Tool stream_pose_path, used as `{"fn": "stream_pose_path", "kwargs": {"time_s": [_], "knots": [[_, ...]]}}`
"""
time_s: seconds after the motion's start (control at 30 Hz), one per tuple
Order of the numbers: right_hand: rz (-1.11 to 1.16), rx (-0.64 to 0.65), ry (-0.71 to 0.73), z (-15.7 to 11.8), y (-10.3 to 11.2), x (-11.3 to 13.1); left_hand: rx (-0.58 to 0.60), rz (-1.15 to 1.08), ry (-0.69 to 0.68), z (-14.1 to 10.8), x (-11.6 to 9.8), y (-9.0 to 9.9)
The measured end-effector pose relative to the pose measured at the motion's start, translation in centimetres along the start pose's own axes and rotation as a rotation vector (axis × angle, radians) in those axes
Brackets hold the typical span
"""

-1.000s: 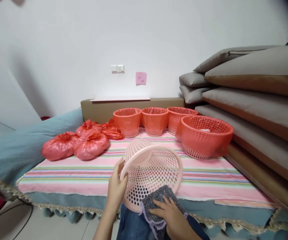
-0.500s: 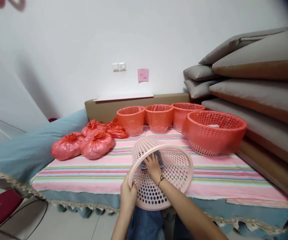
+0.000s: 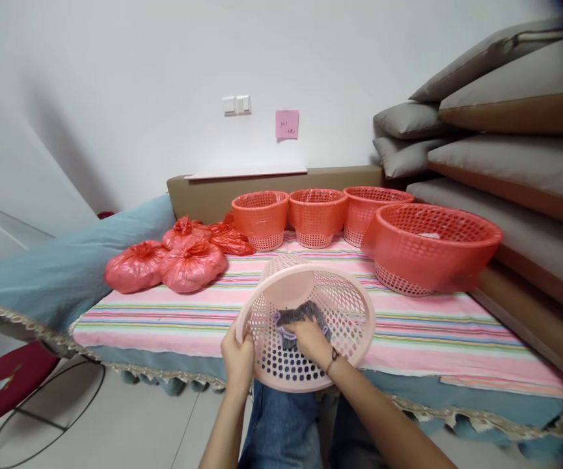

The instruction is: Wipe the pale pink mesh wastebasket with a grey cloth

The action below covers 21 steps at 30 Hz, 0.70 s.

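Now fully inside basket [image 3: 291, 288] — gray cloth [image 3: 288, 317]

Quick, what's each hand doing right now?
Left hand: closed, holding the pink basket.
Right hand: on the gray cloth inside that basket; can't tell whether it's gripping.

Basket [image 3: 305, 385] open nearside; cushions [image 3: 515, 163] seemingly block right.
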State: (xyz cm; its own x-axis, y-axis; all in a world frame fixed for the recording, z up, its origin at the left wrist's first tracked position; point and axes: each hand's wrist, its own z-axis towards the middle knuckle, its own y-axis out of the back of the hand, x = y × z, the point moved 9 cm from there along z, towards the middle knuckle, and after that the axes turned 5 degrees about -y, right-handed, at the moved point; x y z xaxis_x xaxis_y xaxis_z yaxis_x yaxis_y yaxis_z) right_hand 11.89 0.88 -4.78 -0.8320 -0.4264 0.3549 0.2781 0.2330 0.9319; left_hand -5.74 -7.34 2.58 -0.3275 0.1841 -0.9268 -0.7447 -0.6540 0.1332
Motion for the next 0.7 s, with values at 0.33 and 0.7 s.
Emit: {"fn": "stream_pose_path", "kwargs": {"time_s": [0.33, 0.7], "knots": [[0.203, 0.229, 0.153, -14.3, -3.2, 3.8, 0.273, 0.194, -0.336, 2.5, -9.5, -1.9], [0.132, 0.113, 0.156, -15.0, -5.3, 4.3, 0.043, -0.263, 0.206, -4.3, 2.1, 0.5]]}}
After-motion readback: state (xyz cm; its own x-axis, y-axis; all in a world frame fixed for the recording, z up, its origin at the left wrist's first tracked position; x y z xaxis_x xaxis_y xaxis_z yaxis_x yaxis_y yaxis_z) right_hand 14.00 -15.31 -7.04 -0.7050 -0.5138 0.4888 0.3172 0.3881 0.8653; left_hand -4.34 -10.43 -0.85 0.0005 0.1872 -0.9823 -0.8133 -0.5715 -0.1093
